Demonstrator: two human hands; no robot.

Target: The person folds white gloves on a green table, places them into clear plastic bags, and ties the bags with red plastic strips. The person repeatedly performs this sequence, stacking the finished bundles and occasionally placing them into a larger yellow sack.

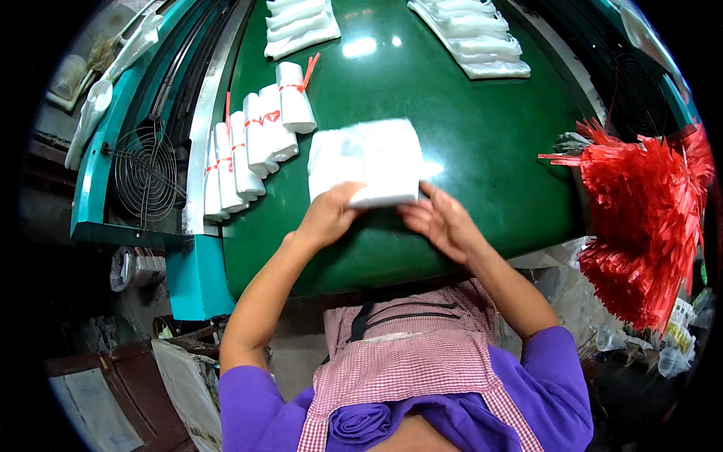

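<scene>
A folded stack of white plastic bags [369,158] lies in front of me on the green belt surface. My left hand [331,216] grips its near left edge, thumb on top and the other fingers partly hidden. At the near right corner my right hand [443,220] holds the same stack, with its thumb along the side and its fingers bent at the near edge. To the left lies a slanting row of rolled white bag bundles [260,139], each bound with a red tie.
Flat white bag stacks lie at the far left [303,30] and far right [482,41] of the green belt [512,158]. A thick bunch of red strips [633,218] hangs at the right edge. A round wire fan guard [145,177] sits in the teal frame [197,279] at left.
</scene>
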